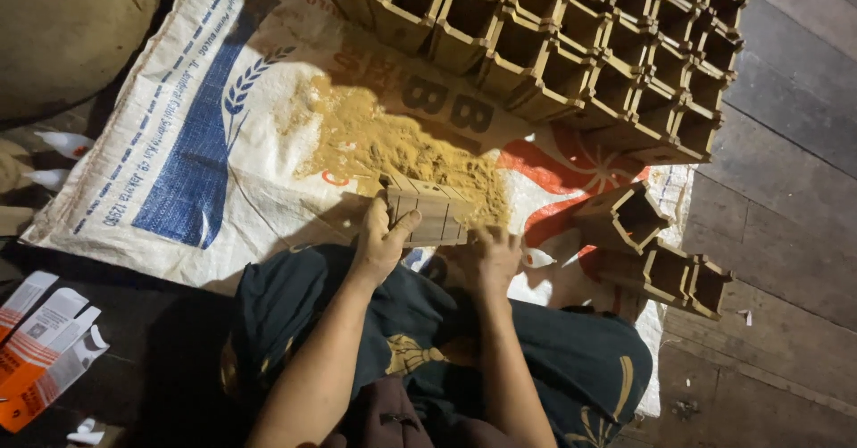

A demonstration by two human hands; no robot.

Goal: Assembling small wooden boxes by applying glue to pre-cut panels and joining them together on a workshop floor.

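Observation:
A small open wooden box (428, 209) lies on its side at the near edge of a sawdust pile (393, 145). My left hand (382, 238) grips the box's left end, thumb on its slatted side. My right hand (493, 253) rests at the box's lower right corner with fingers curled; whether it holds something small there is hidden. Both hands work over a white woven sack (205, 118) spread on the floor, just beyond my dark patterned lap (420, 350).
Several rows of finished wooden boxes (571, 37) stand at the top. Three more boxes (656, 252) lie to the right. Orange and white cartons (45, 350) lie at lower left, a large round shape (62, 29) at upper left, plank floor (786, 189) on the right.

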